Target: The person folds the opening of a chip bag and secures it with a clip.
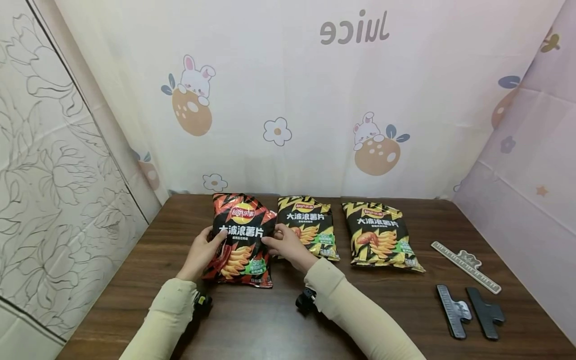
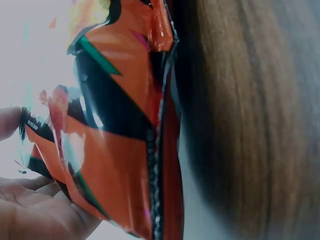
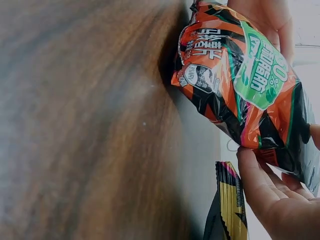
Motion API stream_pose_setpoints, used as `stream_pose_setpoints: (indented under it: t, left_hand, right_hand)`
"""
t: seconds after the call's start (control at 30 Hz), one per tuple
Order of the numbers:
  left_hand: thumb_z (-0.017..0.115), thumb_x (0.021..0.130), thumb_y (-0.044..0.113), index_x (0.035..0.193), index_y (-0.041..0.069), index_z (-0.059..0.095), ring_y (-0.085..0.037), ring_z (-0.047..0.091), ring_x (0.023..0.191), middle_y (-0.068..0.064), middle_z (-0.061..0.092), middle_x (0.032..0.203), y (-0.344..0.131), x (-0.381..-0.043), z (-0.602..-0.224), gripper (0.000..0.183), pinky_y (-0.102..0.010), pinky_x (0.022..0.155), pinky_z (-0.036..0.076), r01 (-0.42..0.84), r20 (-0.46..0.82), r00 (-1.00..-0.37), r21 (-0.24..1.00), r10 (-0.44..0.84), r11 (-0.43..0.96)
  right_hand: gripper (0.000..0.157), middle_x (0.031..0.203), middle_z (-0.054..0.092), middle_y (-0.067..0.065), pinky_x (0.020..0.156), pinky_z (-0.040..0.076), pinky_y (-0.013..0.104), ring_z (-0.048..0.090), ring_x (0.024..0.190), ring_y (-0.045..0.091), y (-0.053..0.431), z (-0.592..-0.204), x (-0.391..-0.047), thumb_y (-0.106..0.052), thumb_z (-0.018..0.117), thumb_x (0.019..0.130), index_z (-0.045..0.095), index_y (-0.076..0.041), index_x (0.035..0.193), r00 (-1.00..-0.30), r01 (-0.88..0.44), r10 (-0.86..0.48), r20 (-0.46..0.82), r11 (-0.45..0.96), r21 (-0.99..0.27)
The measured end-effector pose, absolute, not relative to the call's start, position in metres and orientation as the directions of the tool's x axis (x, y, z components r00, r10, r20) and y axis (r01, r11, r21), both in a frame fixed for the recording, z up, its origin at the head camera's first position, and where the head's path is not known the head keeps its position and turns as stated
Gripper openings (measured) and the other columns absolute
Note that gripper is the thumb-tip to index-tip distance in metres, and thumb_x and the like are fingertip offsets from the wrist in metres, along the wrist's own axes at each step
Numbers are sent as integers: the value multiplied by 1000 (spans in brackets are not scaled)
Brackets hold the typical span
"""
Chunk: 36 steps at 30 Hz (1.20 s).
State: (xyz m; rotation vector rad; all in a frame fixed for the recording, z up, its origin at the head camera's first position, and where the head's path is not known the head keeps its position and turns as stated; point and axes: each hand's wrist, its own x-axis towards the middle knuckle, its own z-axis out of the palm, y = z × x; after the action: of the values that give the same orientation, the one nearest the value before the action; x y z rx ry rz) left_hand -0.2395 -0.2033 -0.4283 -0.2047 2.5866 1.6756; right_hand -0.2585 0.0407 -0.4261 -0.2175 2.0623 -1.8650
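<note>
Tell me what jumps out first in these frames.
The red-and-black chip bag at the table's left-middle draws the eye: the left hand and right hand grip its two sides. Two yellow-and-black chip bags lie flat in a row to its right. At the table's right edge lie a pale ruler-like clip and two dark clips.

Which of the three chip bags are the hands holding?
The red-orange and black chip bag, leftmost in the row. The left hand and right hand grip its sides; the two yellow-and-black bags lie untouched.
</note>
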Motion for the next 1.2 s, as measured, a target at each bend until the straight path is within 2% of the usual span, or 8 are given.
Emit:
stream_pose_setpoints:
  t: [0.17, 0.43, 0.67, 0.97, 1.13, 1.2]
  left_hand:
    - [52, 96, 57, 149, 5, 34, -33, 48, 128, -22, 44, 147, -201, -236, -428, 77, -51, 104, 40, -132, -114, -991, 898, -67, 420]
    - [55, 97, 50, 149, 2, 33, -32, 52, 121, -23, 48, 141, -193, -231, -426, 74, -45, 99, 43, -114, -103, -994, 918, -47, 380]
    - [56, 97, 49, 148, 3, 34, -34, 47, 131, -23, 45, 145, -187, -227, -428, 72, -52, 108, 38, -98, -102, -995, 925, -9, 367]
    - [58, 96, 51, 144, 4, 39, -34, 46, 132, -23, 46, 144, -175, -220, -432, 70, -53, 108, 38, -96, -102, -995, 929, -2, 357]
    - [58, 97, 46, 143, 2, 39, -31, 53, 124, -23, 51, 139, -167, -218, -433, 66, -48, 104, 43, -92, -100, -995, 940, 6, 327]
    - [57, 98, 44, 144, 1, 38, -32, 52, 126, -24, 51, 140, -164, -217, -433, 66, -49, 105, 42, -86, -96, -995, 946, 17, 312]
  right_hand:
    - [41, 135, 57, 23, 90, 55, 42, 63, 116, 31, 44, -427, -256, -18, 62, 98, 46, -1, 132, -926, 102, -354, -134, 107, -989]
    - [51, 136, 56, 22, 92, 55, 41, 62, 117, 31, 54, -428, -252, -21, 63, 97, 43, -3, 140, -920, 77, -374, -121, 131, -988]
    - [53, 138, 56, 20, 91, 55, 40, 62, 116, 28, 63, -426, -246, -21, 66, 95, 43, -6, 140, -929, 79, -349, -125, 143, -987]
    - [43, 136, 56, 20, 95, 53, 41, 61, 118, 27, 75, -430, -239, -14, 64, 95, 44, -5, 132, -929, 64, -357, -97, 103, -993]
    - [54, 138, 55, 20, 97, 52, 42, 60, 121, 28, 84, -431, -236, -16, 67, 94, 41, -9, 141, -927, 54, -365, -89, 104, -993]
    - [58, 139, 55, 19, 97, 52, 42, 59, 121, 28, 89, -431, -234, -17, 68, 93, 40, -10, 144, -929, 57, -358, -94, 112, -992]
